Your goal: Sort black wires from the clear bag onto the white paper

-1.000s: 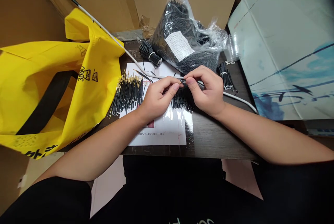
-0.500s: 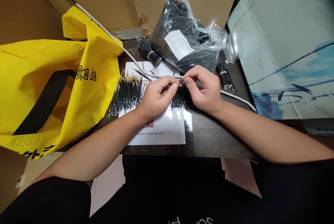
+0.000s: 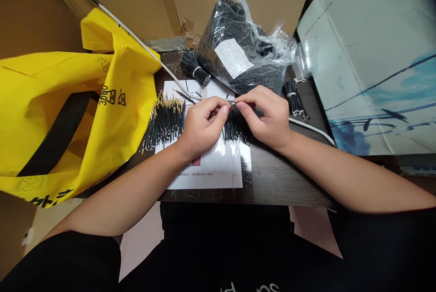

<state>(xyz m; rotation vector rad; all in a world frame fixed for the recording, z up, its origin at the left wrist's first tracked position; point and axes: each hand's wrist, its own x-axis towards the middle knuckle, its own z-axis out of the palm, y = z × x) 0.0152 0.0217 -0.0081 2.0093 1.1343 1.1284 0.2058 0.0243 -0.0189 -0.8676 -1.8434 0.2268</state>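
My left hand [image 3: 204,125] is closed in a pinch at the centre, its fingertips at one end of a small dark piece [image 3: 233,104]. From the other side my right hand [image 3: 267,117] pinches the same piece, and the fingertips of both hands nearly meet. What the left fingertips grip is mostly hidden. To the left of my hands lies a pile of black wires with gold tips [image 3: 166,117]. Another pile of black wires [image 3: 235,129] lies under and between my hands, on a printed white sheet [image 3: 218,176].
A clear bag of black pieces [image 3: 231,24] stands behind my hands, with tied wire bundles [image 3: 195,69] beside it. A white cable [image 3: 136,37] crosses the table. A yellow bag [image 3: 132,96] is at left, a plastic cup [image 3: 303,60] at back right.
Both hands have shifted slightly left. The fingertips are closer together, and less of the small dark piece shows between them.
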